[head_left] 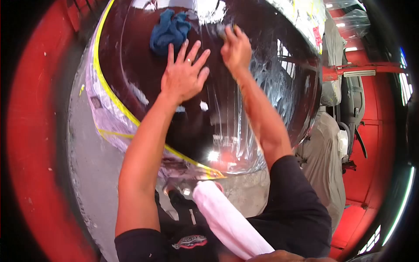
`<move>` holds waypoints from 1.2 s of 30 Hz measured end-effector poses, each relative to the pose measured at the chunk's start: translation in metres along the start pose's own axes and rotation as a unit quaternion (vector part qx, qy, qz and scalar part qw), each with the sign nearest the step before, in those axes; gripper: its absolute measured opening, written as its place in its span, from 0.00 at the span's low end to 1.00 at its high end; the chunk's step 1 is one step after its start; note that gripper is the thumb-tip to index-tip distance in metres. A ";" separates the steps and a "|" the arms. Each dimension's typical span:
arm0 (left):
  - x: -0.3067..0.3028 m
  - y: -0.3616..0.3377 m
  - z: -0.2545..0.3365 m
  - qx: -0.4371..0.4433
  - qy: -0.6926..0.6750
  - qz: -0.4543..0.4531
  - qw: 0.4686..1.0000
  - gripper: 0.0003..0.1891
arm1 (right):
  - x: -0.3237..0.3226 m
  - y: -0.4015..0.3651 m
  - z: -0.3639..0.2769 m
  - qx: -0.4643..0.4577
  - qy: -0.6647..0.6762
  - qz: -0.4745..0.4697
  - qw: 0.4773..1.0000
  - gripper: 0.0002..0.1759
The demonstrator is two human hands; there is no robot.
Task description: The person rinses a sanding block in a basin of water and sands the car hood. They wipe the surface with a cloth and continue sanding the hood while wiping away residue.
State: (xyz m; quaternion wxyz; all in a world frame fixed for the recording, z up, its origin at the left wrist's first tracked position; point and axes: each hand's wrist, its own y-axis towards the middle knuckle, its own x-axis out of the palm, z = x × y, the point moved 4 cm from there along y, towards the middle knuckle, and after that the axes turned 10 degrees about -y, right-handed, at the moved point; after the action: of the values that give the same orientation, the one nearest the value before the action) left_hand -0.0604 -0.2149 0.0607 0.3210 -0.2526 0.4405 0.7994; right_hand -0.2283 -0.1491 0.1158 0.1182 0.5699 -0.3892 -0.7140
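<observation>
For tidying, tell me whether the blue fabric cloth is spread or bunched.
Bunched: the blue fabric cloth lies in thick, crumpled folds on the glossy dark panel.

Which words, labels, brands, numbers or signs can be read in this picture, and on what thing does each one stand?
No text can be read with certainty.
Logo on the black shirt: it seems to hold lettering, but it is too small and blurred to read.
Red mark on the sheeting at upper right: too blurred to tell whether it is writing.
</observation>
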 end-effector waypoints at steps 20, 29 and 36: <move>-0.001 0.005 0.005 0.002 0.048 0.007 0.999 0.36 | -0.145 -0.296 0.036 0.165 0.121 -0.067 0.977 0.29; -0.004 0.000 0.009 -0.017 0.045 -0.023 0.999 0.44 | -0.046 -0.057 0.115 0.097 -0.054 -0.034 0.993 0.28; 0.001 0.003 0.009 -0.005 0.080 -0.013 0.997 0.34 | -0.193 -0.305 0.052 0.047 0.007 -0.067 0.997 0.30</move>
State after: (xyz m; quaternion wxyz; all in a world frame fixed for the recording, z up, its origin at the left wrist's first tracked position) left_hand -0.0644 -0.2080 0.0656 0.2936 -0.3227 0.4575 0.7748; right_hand -0.1295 0.1952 0.0471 0.0461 0.6044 -0.3827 -0.6973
